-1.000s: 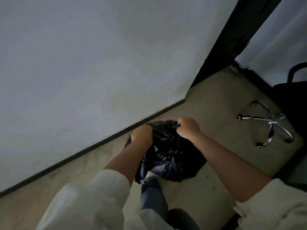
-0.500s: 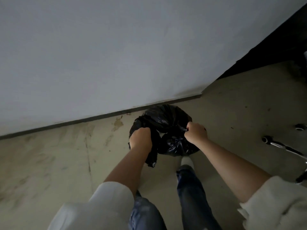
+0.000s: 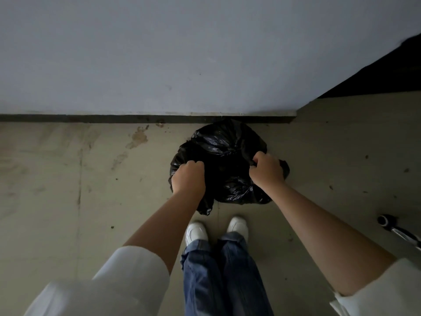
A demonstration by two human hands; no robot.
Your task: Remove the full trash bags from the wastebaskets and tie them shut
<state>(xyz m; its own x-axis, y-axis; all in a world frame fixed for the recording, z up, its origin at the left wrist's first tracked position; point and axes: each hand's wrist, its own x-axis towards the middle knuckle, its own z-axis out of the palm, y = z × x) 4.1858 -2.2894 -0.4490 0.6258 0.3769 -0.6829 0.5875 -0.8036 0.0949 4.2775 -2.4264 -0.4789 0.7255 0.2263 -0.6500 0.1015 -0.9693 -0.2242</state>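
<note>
A full black trash bag (image 3: 224,156) sits on the floor against the dark baseboard, just ahead of my feet. My left hand (image 3: 188,177) is clenched on the bag's plastic at its left side. My right hand (image 3: 267,169) is clenched on a bunch of plastic at its right side. A loose flap of the bag hangs below my left wrist. No wastebasket shows around the bag.
A pale wall (image 3: 182,53) rises straight ahead, ending at a dark opening (image 3: 387,69) on the right. A chair caster and chrome leg (image 3: 387,221) poke in at the right edge. The concrete floor (image 3: 68,179) is stained. My white shoes (image 3: 197,231) stand close behind the bag.
The view has swung so the wall is square ahead and my feet show. My hands have spread further apart on the bag, each still gripping plastic.
</note>
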